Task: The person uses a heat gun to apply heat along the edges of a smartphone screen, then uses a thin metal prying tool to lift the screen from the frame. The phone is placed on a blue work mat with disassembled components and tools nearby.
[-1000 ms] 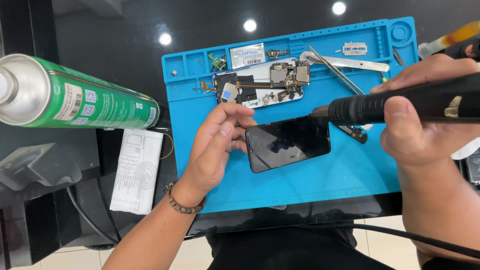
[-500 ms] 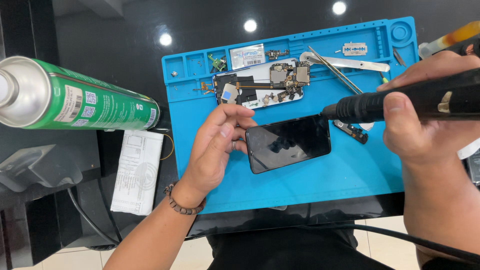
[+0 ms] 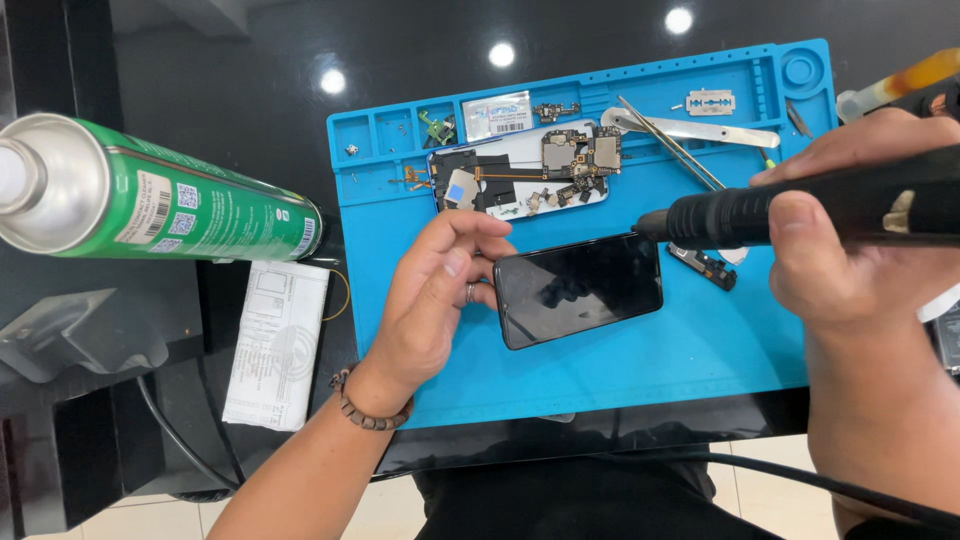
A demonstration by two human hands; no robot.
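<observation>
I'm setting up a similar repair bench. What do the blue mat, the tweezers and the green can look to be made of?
Blue mat: probably silicone or soft rubber, matte, with moulded compartments along its top edge.
Tweezers: metal, likely steel, with a bright brushed sheen.
Green can: metal, judging by its bare silvery shoulder; the body is glossy green.

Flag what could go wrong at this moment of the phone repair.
The black heat tool in the right hand points at the dark phone screen's corner, and may overheat it. The left hand steadies that screen close by, so its fingers could get burned. The green spray can overhangs nearby.
</observation>
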